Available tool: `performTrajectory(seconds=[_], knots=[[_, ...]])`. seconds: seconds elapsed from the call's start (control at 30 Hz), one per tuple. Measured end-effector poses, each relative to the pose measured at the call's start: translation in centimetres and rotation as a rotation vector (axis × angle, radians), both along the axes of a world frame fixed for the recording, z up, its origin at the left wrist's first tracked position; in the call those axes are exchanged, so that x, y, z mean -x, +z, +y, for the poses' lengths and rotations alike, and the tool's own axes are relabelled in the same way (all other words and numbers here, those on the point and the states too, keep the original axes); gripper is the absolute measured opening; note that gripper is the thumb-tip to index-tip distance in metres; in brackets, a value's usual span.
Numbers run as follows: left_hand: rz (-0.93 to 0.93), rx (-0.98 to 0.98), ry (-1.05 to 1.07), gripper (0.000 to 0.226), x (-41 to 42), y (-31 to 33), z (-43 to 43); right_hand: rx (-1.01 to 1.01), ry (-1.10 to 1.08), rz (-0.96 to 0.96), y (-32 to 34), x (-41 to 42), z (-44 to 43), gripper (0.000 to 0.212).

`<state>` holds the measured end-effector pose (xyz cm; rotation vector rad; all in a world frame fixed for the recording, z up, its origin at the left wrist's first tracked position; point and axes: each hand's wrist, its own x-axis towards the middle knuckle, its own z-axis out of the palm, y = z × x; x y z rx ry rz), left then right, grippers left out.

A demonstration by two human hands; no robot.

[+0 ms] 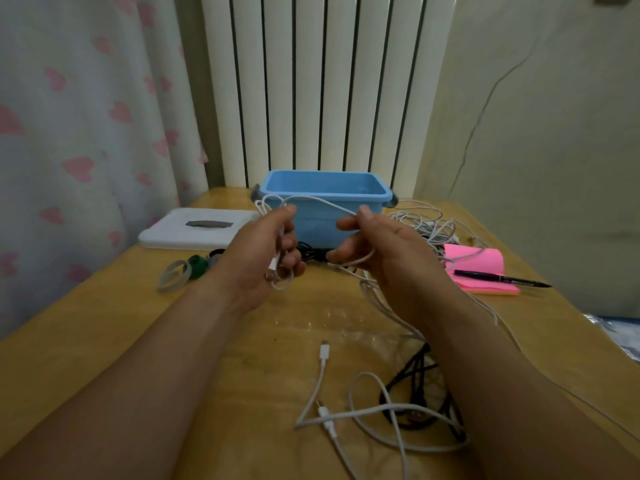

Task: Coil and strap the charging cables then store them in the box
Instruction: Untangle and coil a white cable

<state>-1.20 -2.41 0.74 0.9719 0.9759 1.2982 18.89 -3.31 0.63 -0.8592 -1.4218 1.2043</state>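
Both of my hands hold one white charging cable (320, 201) in front of the blue box (325, 188). My left hand (263, 251) grips several loops of it, with a plug end hanging by the palm. My right hand (377, 244) pinches the strand between thumb and fingers, and the rest of the cable trails down over the table. Loose white cables (367, 414) and a black cable (419, 372) lie near the table's front. Straps (187, 268) in clear, green and dark colours lie left of my left hand.
The white box lid (197, 228) lies on the wooden table (104, 323) at the left. A tangle of white cables (426, 223) sits right of the box, beside pink sticky notes (478, 265) with a black pen (498, 278). A radiator stands behind.
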Motion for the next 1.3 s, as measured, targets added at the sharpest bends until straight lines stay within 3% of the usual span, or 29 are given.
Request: performTrajectory(seconds=[0.07, 0.17, 0.3, 0.5, 0.6, 0.73, 0.8, 0.97, 1.03, 1.13, 1.23, 1.3], knots=[[-0.072, 0.03, -0.069, 0.041, -0.5, 0.2, -0.5, -0.032, -0.028, 0.008, 0.0, 0.6, -0.3, 0.039], [-0.053, 0.006, -0.181, 0.069, -1.4, 0.2, -0.9, -0.237, -0.153, -0.26, -0.7, 1.7, -1.0, 0.034], [0.001, -0.05, -0.16, 0.039, -3.0, 0.6, -2.2, -0.453, -0.126, -0.633, -2.1, 2.8, -1.5, 0.02], [0.096, -0.067, 0.04, 0.034, -2.9, 0.0, -1.6, -0.554, -0.17, -0.977, -2.4, 3.4, -1.1, 0.033], [-0.088, -0.091, 0.049, 0.033, -2.4, -0.1, -1.2, -0.498, -0.143, -1.05, -2.5, 3.1, -1.3, 0.04], [-0.394, -0.118, 0.075, 0.034, 0.8, 0.6, 0.2, -0.422, -0.124, -1.171, -2.3, 2.4, -1.0, 0.033], [-0.237, -0.144, 0.082, 0.037, 2.1, 0.6, 0.8, -0.42, -0.181, -1.206, -2.3, 2.0, -0.6, 0.029], [0.693, -0.273, 0.078, 0.036, 0.9, -0.1, -0.2, -0.588, -0.551, -1.143, -1.8, 0.7, -0.2, 0.034], [0.945, -0.341, 0.065, 0.032, 0.3, -0.4, -0.2, -0.544, -0.604, -1.128, -1.3, 0.1, -0.1, 0.026], [1.04, -0.372, -0.047, 0.024, -0.3, -0.8, -0.2, -0.417, -0.481, -0.944, -0.9, 0.1, 0.0, 0.007], [1.118, -0.421, -0.158, 0.016, -1.2, -1.4, -0.5, -0.333, -0.381, -0.706, -0.7, 0.7, -0.1, 0.007], [1.138, -0.409, -0.16, 0.024, -1.6, -1.5, -0.6, -0.313, -0.37, -0.606, -0.6, 0.8, -0.1, 0.008]])
